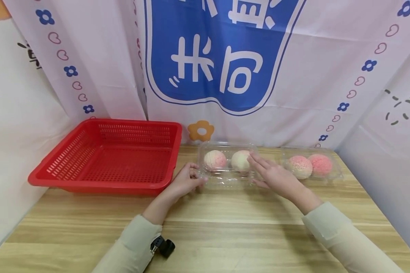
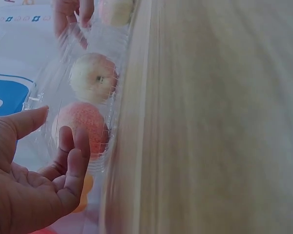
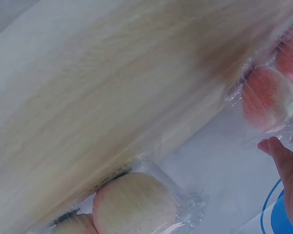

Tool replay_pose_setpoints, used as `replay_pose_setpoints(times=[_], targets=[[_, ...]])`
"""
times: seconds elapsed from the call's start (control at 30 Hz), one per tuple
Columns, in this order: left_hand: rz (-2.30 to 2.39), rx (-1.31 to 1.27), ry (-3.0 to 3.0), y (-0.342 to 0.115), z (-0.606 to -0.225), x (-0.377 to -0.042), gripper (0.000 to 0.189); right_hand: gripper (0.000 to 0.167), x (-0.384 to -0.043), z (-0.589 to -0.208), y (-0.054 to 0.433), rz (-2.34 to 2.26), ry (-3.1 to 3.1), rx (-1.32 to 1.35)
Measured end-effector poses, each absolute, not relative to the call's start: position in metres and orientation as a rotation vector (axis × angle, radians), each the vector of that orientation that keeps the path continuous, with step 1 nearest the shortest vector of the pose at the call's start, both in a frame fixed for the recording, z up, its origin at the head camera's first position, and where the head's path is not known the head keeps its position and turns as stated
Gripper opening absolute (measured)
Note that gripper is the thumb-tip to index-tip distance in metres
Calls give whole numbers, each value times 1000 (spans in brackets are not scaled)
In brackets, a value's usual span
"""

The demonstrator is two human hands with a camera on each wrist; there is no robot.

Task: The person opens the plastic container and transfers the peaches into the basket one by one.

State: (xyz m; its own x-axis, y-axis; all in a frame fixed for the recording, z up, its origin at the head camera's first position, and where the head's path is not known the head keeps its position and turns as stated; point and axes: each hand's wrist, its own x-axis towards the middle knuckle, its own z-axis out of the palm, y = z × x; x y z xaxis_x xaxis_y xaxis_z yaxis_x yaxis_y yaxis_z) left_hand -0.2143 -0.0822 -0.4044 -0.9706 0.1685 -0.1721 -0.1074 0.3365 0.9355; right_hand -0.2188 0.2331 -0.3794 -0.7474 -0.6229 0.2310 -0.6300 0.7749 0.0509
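Two peaches, one pale and pink (image 1: pixel 215 160) and one mostly cream (image 1: pixel 240 160), sit in a clear plastic clamshell box (image 1: pixel 222 180) on the table in the head view. My left hand (image 1: pixel 188 178) is at the box's left end; in the left wrist view its thumb (image 2: pixel 31 121) points at the plastic edge and its loosely bent fingers (image 2: pixel 75 168) overlap the nearer peach. From the other end, my right hand (image 1: pixel 276 176) reaches over with fairly straight fingers beside the cream peach, thumb apart and lower. Its fingertips (image 3: pixel 271 145) are right at the plastic in the right wrist view.
Farther right stands a second clear box (image 1: pixel 335 172) with two pink peaches (image 1: pixel 300 167). A red plastic basket (image 1: pixel 106 185) stands on the left of the wooden table (image 1: pixel 225 235). Behind hangs a printed cloth (image 1: pixel 314 76).
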Motion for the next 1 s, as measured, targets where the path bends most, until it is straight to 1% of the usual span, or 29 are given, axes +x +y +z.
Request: replay_pose_setpoints(times=[0.37, 0.67, 1.0], targets=[[1603, 99, 2425, -82, -401, -218, 48, 64, -223, -375, 230, 64, -2647, 1112], [1608, 133, 2398, -84, -399, -218, 48, 65, -222, -368, 228, 66, -2698, 1129], [1625, 129, 2375, -83, -401, -219, 47, 62, -222, -361, 226, -74, -2704, 1154]])
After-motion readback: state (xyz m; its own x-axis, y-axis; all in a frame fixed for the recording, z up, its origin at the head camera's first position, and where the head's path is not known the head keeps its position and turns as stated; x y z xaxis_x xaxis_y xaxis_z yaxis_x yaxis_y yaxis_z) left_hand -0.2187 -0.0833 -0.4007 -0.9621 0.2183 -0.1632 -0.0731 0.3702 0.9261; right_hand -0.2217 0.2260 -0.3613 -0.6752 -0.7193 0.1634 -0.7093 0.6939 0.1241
